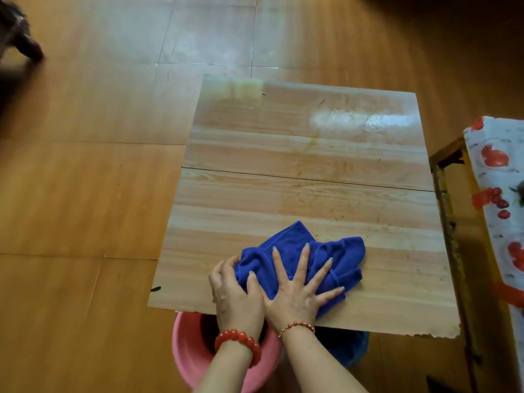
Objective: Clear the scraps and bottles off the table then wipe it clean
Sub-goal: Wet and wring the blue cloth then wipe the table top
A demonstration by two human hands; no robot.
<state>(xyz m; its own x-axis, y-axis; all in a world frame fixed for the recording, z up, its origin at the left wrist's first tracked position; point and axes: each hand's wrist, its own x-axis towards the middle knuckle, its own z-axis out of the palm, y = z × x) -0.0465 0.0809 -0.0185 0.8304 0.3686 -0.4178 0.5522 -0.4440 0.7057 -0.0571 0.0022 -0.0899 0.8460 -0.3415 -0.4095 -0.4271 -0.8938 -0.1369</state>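
Where the near edge of the table (pixel 297 177) meets the person's wrists, a crumpled blue cloth (pixel 334 256) lies bunched on the wood-grain top, deep royal blue, soft and napped like microfibre, with a hemmed corner pointing away from the person. The right hand (pixel 297 290) presses flat on it, fingers straight and spread wide, gripping nothing. The left hand (pixel 235 293) sits just beside it at the cloth's left edge, fingers curled round a fold of the fabric, thumb lying on top. No writing or label can be read anywhere.

The tabletop is a pale, glossy laminate in long striped grain, crossed by a thin dark seam about halfway up; a bright glare patch shows near the far right corner, and the near right edge is chipped and ragged. A chunky red bead bracelet (pixel 241 343) circles the left wrist, a thinner orange bead bracelet (pixel 297 327) the right. Under the near edge sits a round pink plastic basin (pixel 187 361), and beside it something dark blue (pixel 351 350), partly hidden. To the right stands a wooden frame (pixel 448 194) next to a white covering with red fruit print (pixel 496 177)
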